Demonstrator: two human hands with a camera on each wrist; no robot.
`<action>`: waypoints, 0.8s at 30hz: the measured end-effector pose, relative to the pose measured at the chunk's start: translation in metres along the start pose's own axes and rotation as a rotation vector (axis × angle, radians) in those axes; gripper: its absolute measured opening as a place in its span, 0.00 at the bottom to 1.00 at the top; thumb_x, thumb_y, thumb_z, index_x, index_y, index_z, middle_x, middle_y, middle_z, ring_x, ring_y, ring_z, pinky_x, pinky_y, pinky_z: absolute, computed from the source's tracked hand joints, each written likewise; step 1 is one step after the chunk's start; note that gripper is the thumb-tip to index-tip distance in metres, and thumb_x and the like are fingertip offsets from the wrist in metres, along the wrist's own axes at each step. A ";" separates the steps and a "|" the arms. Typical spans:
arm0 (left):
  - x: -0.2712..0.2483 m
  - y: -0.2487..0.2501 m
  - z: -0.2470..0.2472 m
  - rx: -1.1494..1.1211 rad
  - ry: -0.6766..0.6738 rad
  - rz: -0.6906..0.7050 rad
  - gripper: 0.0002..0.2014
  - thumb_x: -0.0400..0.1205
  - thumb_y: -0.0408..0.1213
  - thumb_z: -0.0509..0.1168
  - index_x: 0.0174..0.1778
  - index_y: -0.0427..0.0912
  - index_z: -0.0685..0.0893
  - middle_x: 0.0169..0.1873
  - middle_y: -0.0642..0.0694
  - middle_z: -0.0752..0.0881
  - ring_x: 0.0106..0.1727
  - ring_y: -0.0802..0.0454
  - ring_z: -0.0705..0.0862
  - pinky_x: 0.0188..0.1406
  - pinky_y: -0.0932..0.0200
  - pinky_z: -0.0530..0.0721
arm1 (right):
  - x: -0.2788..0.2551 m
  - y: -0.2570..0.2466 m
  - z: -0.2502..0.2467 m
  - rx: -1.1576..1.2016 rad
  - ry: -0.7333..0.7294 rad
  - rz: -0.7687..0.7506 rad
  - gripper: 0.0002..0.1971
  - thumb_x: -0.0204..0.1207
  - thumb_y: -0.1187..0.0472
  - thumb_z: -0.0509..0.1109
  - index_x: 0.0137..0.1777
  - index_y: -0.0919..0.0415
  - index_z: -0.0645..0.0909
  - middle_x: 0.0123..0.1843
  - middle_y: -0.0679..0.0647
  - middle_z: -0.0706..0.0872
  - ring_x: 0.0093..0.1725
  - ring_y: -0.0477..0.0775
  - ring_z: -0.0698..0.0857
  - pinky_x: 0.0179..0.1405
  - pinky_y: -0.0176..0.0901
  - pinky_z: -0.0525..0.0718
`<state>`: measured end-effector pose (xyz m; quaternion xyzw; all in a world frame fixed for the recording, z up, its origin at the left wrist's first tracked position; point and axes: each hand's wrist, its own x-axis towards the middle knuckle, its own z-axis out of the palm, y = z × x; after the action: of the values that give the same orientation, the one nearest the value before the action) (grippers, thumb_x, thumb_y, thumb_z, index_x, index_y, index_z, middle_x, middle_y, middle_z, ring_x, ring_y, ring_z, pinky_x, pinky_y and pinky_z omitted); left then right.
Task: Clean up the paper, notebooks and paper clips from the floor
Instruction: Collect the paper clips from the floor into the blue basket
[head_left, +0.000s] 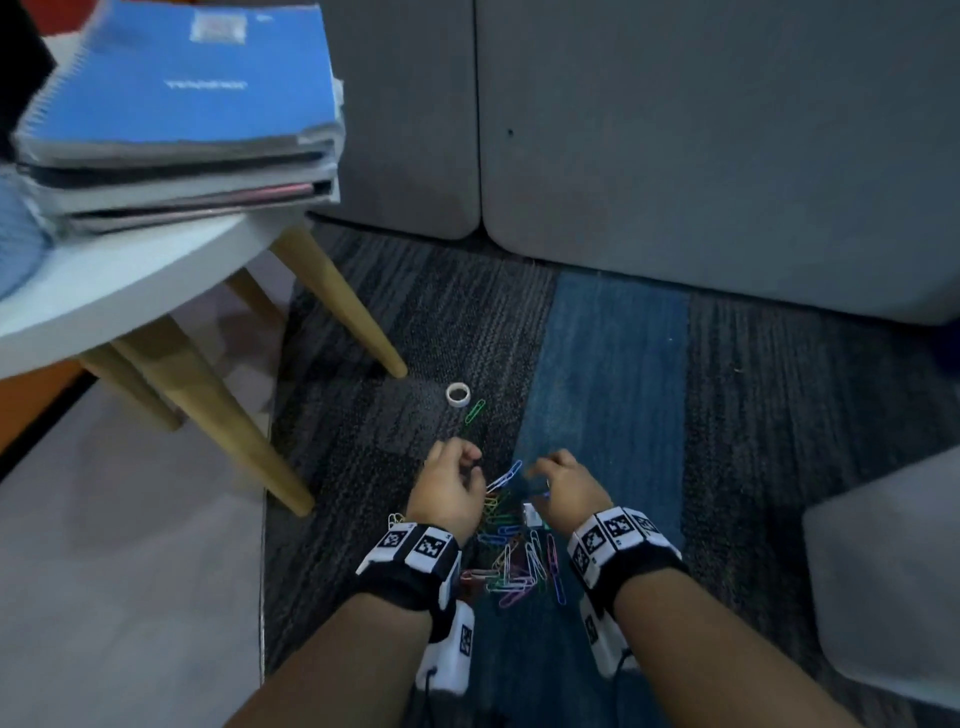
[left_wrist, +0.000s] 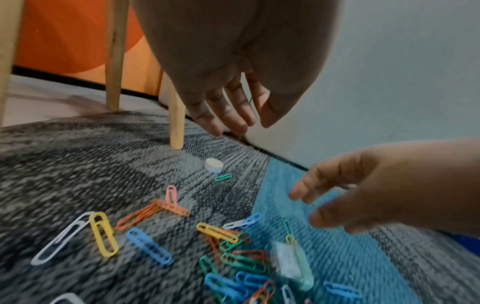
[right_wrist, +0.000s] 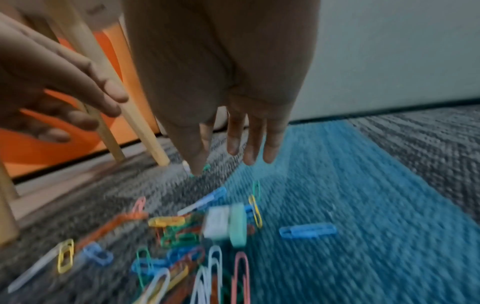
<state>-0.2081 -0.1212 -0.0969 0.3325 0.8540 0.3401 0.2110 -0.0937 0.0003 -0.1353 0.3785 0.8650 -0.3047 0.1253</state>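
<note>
**Carpet Area with Scattered Paper Clips**

Grey-and-blue carpet is shown beside a white table on which stacked notebooks are placed. Coloured paper clips are scattered on the carpet between both wrists. The left hand and right hand are held above the clips with fingers loosely extended; nothing is grasped. A tape roll is located beyond.
</note>
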 end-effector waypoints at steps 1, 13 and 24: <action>-0.002 -0.008 0.003 0.004 -0.015 -0.014 0.04 0.80 0.32 0.62 0.50 0.43 0.78 0.47 0.49 0.75 0.43 0.48 0.81 0.48 0.54 0.80 | 0.002 0.007 0.011 -0.021 -0.061 0.035 0.21 0.78 0.63 0.66 0.71 0.53 0.74 0.72 0.58 0.69 0.68 0.63 0.76 0.66 0.52 0.79; -0.021 -0.046 0.009 -0.006 -0.073 -0.093 0.05 0.81 0.32 0.63 0.50 0.42 0.80 0.47 0.51 0.75 0.40 0.54 0.78 0.43 0.65 0.72 | 0.001 0.014 0.060 -0.144 -0.066 0.082 0.27 0.78 0.69 0.65 0.75 0.58 0.65 0.74 0.59 0.68 0.69 0.63 0.75 0.65 0.55 0.79; -0.006 -0.016 -0.027 -0.462 -0.127 -0.392 0.16 0.82 0.45 0.66 0.63 0.42 0.79 0.53 0.43 0.87 0.56 0.44 0.86 0.63 0.44 0.82 | -0.027 -0.087 -0.012 0.317 0.127 -0.303 0.19 0.72 0.68 0.70 0.63 0.59 0.78 0.60 0.56 0.77 0.57 0.56 0.81 0.55 0.41 0.75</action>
<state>-0.2261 -0.1463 -0.0893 0.1255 0.7871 0.4566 0.3953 -0.1387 -0.0536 -0.0769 0.2776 0.8594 -0.4277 -0.0379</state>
